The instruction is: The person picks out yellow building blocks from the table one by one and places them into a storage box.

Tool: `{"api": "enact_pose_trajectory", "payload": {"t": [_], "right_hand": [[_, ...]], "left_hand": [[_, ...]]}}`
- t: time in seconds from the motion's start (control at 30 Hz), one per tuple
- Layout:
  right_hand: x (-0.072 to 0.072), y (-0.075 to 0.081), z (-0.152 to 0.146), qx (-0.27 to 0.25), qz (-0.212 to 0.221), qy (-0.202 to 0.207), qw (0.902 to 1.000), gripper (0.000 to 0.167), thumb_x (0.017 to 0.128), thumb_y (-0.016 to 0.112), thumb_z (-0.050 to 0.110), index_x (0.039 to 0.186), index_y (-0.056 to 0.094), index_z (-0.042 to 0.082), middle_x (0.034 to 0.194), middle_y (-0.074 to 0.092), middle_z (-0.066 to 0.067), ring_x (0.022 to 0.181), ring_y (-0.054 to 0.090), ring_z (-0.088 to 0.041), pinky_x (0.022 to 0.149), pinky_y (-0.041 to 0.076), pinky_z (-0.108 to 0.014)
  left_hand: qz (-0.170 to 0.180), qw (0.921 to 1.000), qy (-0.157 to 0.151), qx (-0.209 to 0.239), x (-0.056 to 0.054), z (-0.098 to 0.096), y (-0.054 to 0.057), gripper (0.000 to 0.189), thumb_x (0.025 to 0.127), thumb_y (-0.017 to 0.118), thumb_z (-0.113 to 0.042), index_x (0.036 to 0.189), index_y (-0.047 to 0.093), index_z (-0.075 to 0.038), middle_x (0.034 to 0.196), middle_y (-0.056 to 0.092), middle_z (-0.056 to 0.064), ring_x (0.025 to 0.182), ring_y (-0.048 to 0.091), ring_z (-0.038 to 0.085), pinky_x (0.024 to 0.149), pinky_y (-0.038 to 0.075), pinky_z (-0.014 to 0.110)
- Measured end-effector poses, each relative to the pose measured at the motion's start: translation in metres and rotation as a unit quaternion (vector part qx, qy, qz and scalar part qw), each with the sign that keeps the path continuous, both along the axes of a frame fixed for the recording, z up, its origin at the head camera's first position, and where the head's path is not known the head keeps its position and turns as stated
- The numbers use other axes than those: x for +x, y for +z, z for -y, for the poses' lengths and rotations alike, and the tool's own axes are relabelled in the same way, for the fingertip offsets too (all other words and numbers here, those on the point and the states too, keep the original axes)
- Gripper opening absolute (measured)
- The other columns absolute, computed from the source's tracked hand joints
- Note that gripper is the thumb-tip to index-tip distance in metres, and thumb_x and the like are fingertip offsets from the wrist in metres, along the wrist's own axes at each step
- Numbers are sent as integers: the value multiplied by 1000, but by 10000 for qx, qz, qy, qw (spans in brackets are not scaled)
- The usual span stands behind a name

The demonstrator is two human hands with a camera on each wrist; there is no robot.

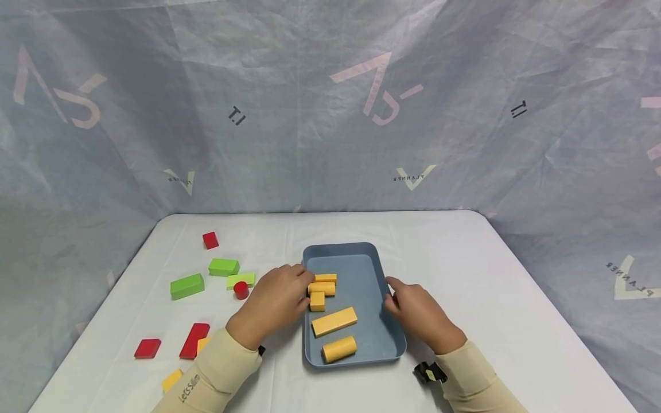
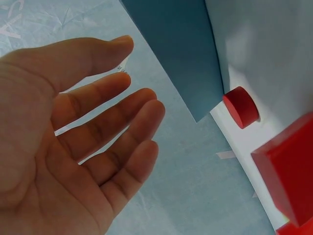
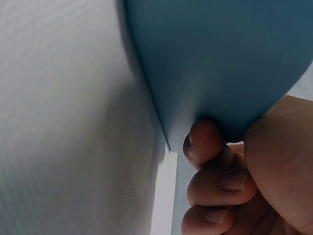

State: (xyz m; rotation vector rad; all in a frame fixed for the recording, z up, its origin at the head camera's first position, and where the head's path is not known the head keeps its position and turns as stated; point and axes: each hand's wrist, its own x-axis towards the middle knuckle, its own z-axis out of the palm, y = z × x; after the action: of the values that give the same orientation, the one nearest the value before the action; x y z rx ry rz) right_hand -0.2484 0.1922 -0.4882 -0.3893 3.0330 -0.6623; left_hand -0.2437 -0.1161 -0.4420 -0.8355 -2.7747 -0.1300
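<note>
Tray [image 1: 369, 310], yellow block [image 1: 203, 344] partly behind sleeve [image 1: 227, 364]

The right hand [image 3: 244, 181] grips the blue tray [image 3: 210, 63] at its rim, one curled fingertip [image 3: 203, 139] touching the smooth outer wall. Two more curled fingers lie just beside it, apart from the wall. To the left, the tray's bottom edge meets a white cloth [image 3: 58, 122], partly shadowed. A brighter strip of cloth and grey-blue fabric [image 3: 181, 183] show at the far side.
</note>
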Motion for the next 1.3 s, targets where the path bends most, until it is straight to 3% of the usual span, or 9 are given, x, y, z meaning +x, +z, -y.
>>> {"api": "enact_pose_trajectory", "payload": {"t": [0.37, 0.53, 0.7, 0.93, 1.3], "right_hand": [[1, -3, -3, 11, -20, -15, 10000, 48, 102, 58, 22, 144, 56, 0, 59, 52, 8, 51, 48, -6, 52, 41, -24], [0, -2, -4, 42, -69, 11, 10000, 48, 102, 58, 22, 145, 56, 0, 58, 51, 8, 50, 46, -7, 52, 40, -25], [-1, -2, -1, -7, 29, -37, 10000, 48, 102, 58, 22, 145, 55, 0, 59, 52, 7, 52, 47, -7, 52, 41, -26], [0, -1, 4, -42, 98, 6, 9999, 48, 103, 57, 21, 145, 55, 0, 58, 51, 6, 51, 46, -8, 51, 39, -26], [-1, 0, 1, 19, -40, 25, 10000, 47, 102, 58, 21, 144, 56, 0, 58, 51, 7, 50, 46, -8, 54, 41, -26]], "left_hand": [[43, 9997, 19, -251, 2, -4, 2, 35, 84, 86, -30, 112, 75, -14, 97, 70, -1, 80, 63, 14, 76, 58, 32], [-67, 9997, -19, -238, 2, -5, 4, 30, 85, 84, -29, 110, 75, -14, 95, 70, -2, 79, 63, 14, 74, 56, 32], [34, 9998, 75, -201, 6, -4, 8, 30, 85, 83, -28, 111, 76, -14, 98, 71, -1, 81, 64, 15, 75, 56, 33], [133, 9995, 236, -165, 10, 2, 6, 31, 86, 82, -28, 114, 76, -14, 102, 72, 0, 82, 65, 15, 77, 58, 33], [164, 9996, 222, -82, 15, 19, 2, 31, 85, 83, -26, 112, 76, -13, 108, 73, 2, 89, 70, 20, 80, 58, 39]]}}
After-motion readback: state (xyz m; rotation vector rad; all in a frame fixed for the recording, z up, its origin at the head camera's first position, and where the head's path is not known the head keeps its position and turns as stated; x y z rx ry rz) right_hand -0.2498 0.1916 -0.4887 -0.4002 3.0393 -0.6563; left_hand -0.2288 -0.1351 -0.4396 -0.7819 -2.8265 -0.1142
